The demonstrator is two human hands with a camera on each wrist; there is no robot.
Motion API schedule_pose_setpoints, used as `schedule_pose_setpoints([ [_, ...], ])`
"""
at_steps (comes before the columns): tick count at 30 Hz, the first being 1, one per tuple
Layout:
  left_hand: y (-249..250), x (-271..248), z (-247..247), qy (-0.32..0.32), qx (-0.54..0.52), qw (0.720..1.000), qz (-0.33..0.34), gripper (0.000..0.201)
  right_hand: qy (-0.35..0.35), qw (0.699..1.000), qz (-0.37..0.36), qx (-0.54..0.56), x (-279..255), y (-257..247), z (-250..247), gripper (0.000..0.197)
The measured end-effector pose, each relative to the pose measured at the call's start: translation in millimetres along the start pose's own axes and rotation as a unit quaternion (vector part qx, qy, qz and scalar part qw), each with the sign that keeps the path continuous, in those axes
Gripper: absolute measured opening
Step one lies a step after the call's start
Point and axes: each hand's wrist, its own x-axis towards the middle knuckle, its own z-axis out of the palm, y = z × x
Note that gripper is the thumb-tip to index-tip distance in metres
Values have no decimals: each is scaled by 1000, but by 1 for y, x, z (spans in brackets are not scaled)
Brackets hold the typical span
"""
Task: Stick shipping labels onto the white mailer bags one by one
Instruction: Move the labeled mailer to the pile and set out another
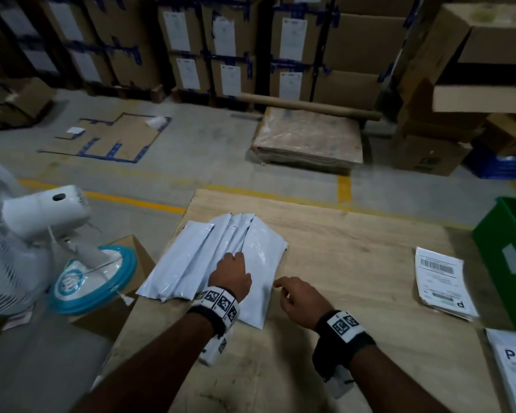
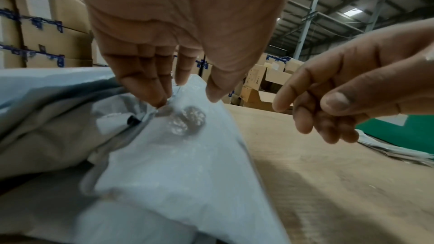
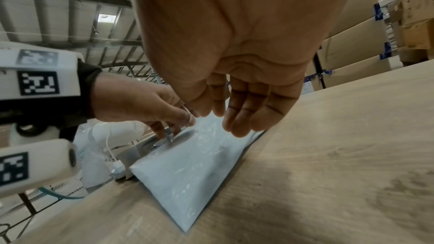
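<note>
Several white mailer bags (image 1: 191,257) lie fanned in a pile at the left of the wooden table (image 1: 355,248). The top mailer bag (image 1: 262,263) lies on the right of the pile. My left hand (image 1: 233,269) is on that bag's left edge. In the left wrist view its fingertips (image 2: 162,102) touch the fold where the top mailer bag (image 2: 187,164) meets the others, and the thumb (image 2: 215,96) stands apart above it. My right hand (image 1: 298,296) hovers just right of the bag, fingers loosely curled and holding nothing. A stack of shipping labels (image 1: 441,281) lies far right.
A green bin (image 1: 510,263) stands at the table's right edge. More printed sheets (image 1: 513,371) lie at the near right. A white and blue fan (image 1: 42,219) stands on a cardboard box left of the table. Stacked cartons fill the far side of the floor.
</note>
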Motion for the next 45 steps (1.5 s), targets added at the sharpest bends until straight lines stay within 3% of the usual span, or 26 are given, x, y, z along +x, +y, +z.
schedule_pose_setpoints([
  [8,-5,9,-2,-3,-23,999,-41,42,5,1000,4,8,12,-2,11,39],
  [15,-5,14,-1,-14,-13,1000,-24,25,5,1000,6,8,9,2,9,37],
  [26,-4,22,2,-31,-36,998,-41,25,2,1000,6,-5,8,4,5,35],
  [33,-9,26,-8,8,-54,998,12,15,-1,1000,8,-11,7,6,1,32],
  [38,-11,24,-16,20,-113,991,64,14,-1,1000,25,-6,4,14,-1,34],
  [45,8,15,-19,2,-230,967,108,12,52,994,88,43,-26,47,-23,41],
])
